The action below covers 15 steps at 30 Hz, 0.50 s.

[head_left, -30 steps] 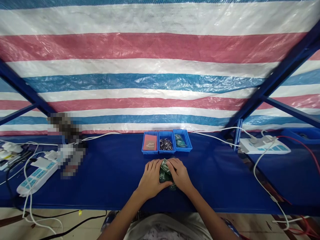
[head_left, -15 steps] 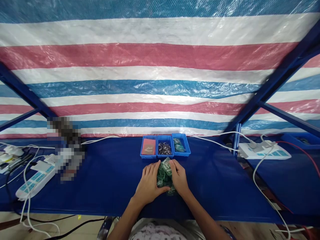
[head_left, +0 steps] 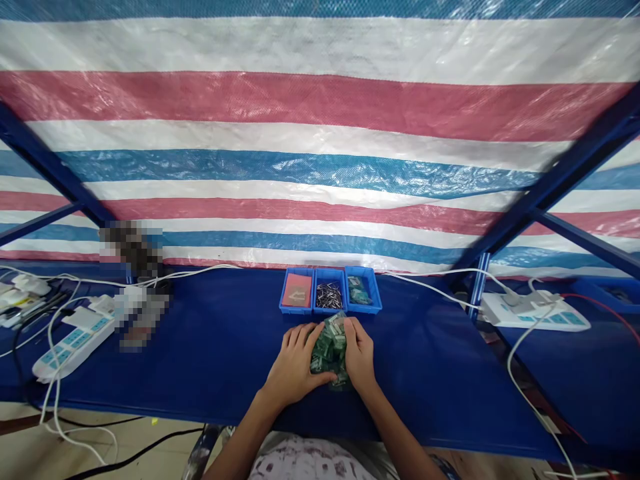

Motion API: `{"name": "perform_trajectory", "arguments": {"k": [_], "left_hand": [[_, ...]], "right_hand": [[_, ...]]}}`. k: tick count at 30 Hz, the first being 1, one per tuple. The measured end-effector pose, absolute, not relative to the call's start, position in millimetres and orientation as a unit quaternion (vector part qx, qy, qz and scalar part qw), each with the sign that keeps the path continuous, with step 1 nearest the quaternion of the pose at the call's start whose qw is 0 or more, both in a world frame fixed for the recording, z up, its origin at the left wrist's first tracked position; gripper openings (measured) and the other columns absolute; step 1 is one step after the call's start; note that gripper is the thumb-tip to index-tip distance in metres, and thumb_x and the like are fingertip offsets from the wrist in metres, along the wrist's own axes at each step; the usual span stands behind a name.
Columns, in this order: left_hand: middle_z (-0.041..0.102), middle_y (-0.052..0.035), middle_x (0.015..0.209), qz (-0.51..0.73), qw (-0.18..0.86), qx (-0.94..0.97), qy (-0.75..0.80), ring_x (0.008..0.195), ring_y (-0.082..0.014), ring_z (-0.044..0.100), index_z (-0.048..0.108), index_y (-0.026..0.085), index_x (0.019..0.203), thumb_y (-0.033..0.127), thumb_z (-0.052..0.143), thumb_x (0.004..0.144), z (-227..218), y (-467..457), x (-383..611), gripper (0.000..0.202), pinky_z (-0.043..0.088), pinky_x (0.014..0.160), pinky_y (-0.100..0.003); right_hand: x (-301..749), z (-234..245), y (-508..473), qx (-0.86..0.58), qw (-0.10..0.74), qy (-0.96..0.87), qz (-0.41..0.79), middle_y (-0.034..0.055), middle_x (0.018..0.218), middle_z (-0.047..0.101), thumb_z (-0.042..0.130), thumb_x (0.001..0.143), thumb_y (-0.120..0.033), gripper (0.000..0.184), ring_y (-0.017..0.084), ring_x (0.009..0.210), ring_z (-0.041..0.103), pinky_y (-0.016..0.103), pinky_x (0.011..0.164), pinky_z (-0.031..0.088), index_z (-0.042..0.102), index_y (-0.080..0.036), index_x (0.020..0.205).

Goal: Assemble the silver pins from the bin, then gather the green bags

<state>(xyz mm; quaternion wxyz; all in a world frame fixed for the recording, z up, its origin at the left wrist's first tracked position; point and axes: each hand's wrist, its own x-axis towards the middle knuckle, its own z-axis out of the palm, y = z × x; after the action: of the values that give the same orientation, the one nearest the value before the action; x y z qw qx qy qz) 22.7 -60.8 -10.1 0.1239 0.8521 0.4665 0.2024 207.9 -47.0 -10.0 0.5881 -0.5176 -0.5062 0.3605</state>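
Note:
A clear plastic bag of small green pieces that look like circuit boards (head_left: 330, 348) lies on the blue table in front of me. My left hand (head_left: 299, 357) curves round its left side, thumb along the near edge and fingers on the far side. On the other side my right hand (head_left: 359, 350) presses against the bag, its fingers bent at the upper right corner. Between the hands the green pieces show through the plastic. Both hands rest at table level, a little short of three blue bins.
The left bin (head_left: 283, 305) holds a pink sheet with small pieces, the middle bin (head_left: 329, 311) thin metal parts, the right bin (head_left: 377, 307) bagged greenish pieces. White power strips (head_left: 75, 347) (head_left: 565, 320) with trailing cables flank the table. Striped sheeting (head_left: 320, 103) hangs behind.
Both hands stay round the bag, which has shifted very slightly between them. The whole view has tilted a little.

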Motion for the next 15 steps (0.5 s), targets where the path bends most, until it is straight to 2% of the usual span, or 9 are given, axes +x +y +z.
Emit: {"name": "perform_trajectory", "arguments": {"k": [4, 10, 15], "left_hand": [[0.046, -0.0154, 0.159, 0.199, 0.125, 0.853, 0.466, 0.143, -0.0391, 0.043, 0.022, 0.026, 0.167, 0.08, 0.066, 0.087, -10.4, -61.0, 23.1, 0.107, 0.033, 0.119, -0.06], [0.043, -0.0177, 0.161, 0.196, 0.117, 0.854, 0.467, 0.147, -0.0394, 0.04, 0.019, 0.024, 0.168, 0.081, 0.063, 0.087, -9.9, -61.6, 25.2, 0.108, 0.027, 0.122, -0.062], [0.042, -0.0181, 0.163, 0.186, 0.097, 0.865, 0.456, 0.151, -0.0394, 0.037, 0.022, 0.022, 0.168, 0.079, 0.06, 0.091, -4.4, -62.3, 26.7, 0.103, 0.024, 0.125, -0.063]], "right_hand": [[205.6, -6.3, -47.2, -0.521, 0.603, -0.487, 0.357, 0.0, 0.079, 0.058, 0.047, 0.109, -0.046, 0.038, 0.019, 0.075, 0.052, 0.029, 0.071, 0.043, 0.064, -0.021, 0.086], [201.6, -3.2, -49.1, -0.539, 0.627, -0.447, 0.341, -0.0013, 0.075, 0.05, 0.046, 0.109, -0.048, 0.04, 0.018, 0.069, 0.045, 0.029, 0.066, 0.04, 0.059, -0.021, 0.082], [198.4, 0.4, -49.5, -0.546, 0.657, -0.419, 0.307, 0.0019, 0.083, 0.056, 0.044, 0.109, -0.05, 0.039, 0.02, 0.075, 0.05, 0.03, 0.069, 0.042, 0.061, -0.021, 0.089]]}}
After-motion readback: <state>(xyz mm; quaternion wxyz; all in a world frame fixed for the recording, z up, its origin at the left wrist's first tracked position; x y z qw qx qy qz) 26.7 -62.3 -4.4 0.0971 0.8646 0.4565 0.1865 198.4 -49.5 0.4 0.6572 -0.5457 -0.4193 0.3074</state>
